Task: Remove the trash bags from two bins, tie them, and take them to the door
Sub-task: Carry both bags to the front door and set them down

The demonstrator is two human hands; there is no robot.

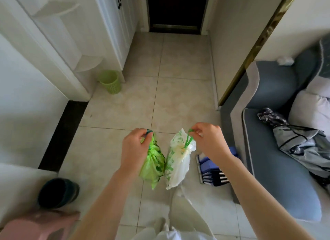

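Observation:
My left hand (134,146) grips the tied top of a green trash bag (153,164), which hangs above the tiled floor. My right hand (208,139) pinches the green drawstring loop of a white trash bag with green print (176,166). The two bags hang side by side, almost touching. A dark door (175,9) stands at the far end of the hallway ahead. An empty light-green bin (109,81) sits by the white cabinet on the left. A dark round bin (57,193) stands at the lower left.
White cabinets (110,25) line the left of the hallway. A grey-blue sofa (278,150) with a folded umbrella and cushions fills the right. Blue slippers (214,170) lie on the floor beside the sofa. A pink stool (35,225) is at the bottom left.

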